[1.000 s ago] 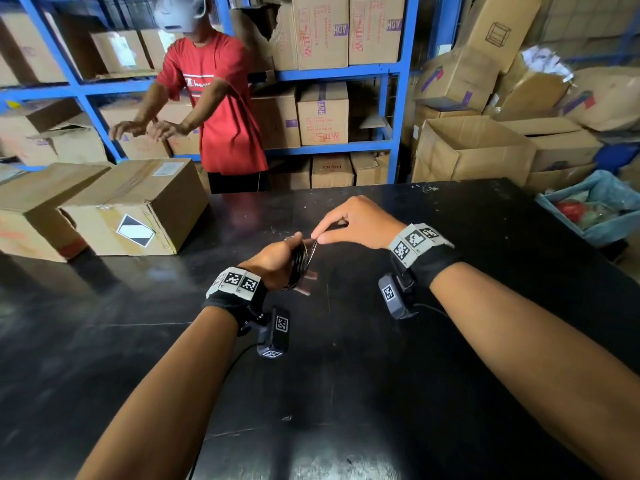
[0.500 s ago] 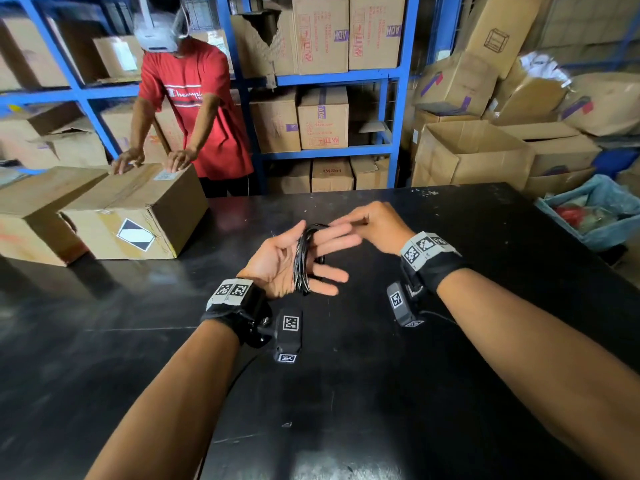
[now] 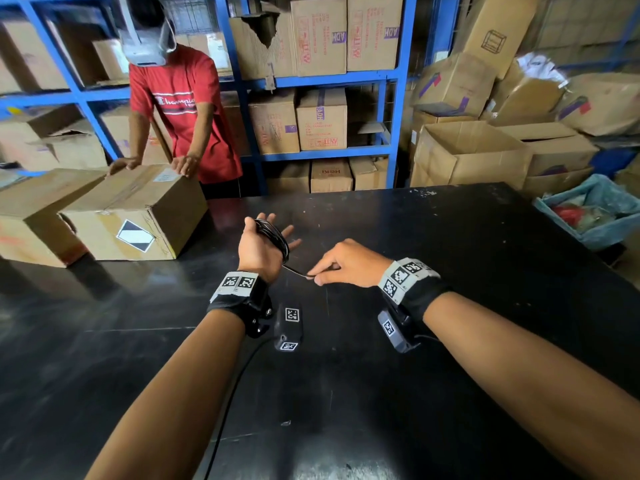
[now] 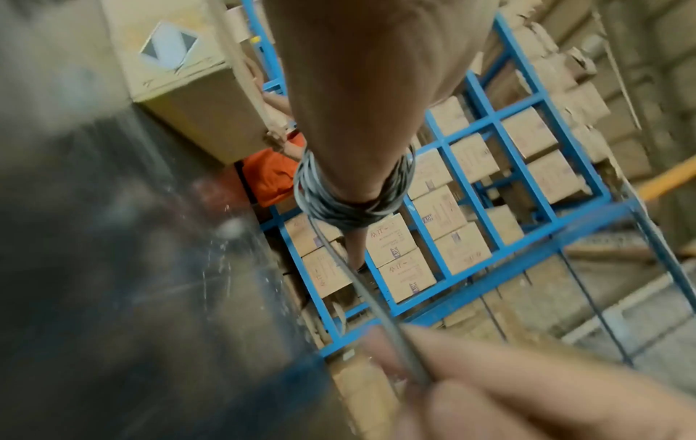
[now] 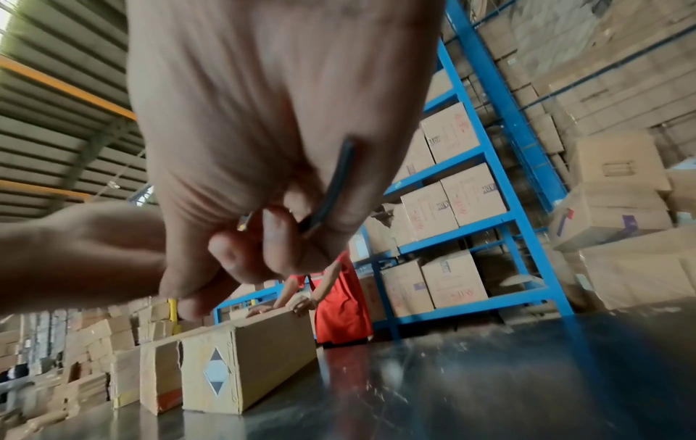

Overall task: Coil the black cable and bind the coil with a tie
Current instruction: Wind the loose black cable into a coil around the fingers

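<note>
The black cable [image 3: 277, 237] is wound in several turns around my left hand [image 3: 258, 245], whose fingers point away, spread and straight, above the black table [image 3: 450, 271]. In the left wrist view the coil [image 4: 350, 205] circles the hand, and one strand [image 4: 361, 285] runs down to my other hand's fingers. My right hand [image 3: 322, 275] is beside the left wrist and pinches the cable's free end [image 3: 301, 271] between thumb and fingers. The right wrist view shows that end [image 5: 339, 184] held in the curled fingers. I see no tie.
Two cardboard boxes [image 3: 138, 216] stand on the table at the far left. A person in a red shirt [image 3: 187, 109] rests both hands on one. Blue shelving [image 3: 322, 154] with cartons lies behind, and a blue bin [image 3: 595, 216] sits off the right edge.
My left hand went from gripping the coil to spread fingers pointing away. My right hand came from above the coil down toward me, drawing the free end below the left hand.
</note>
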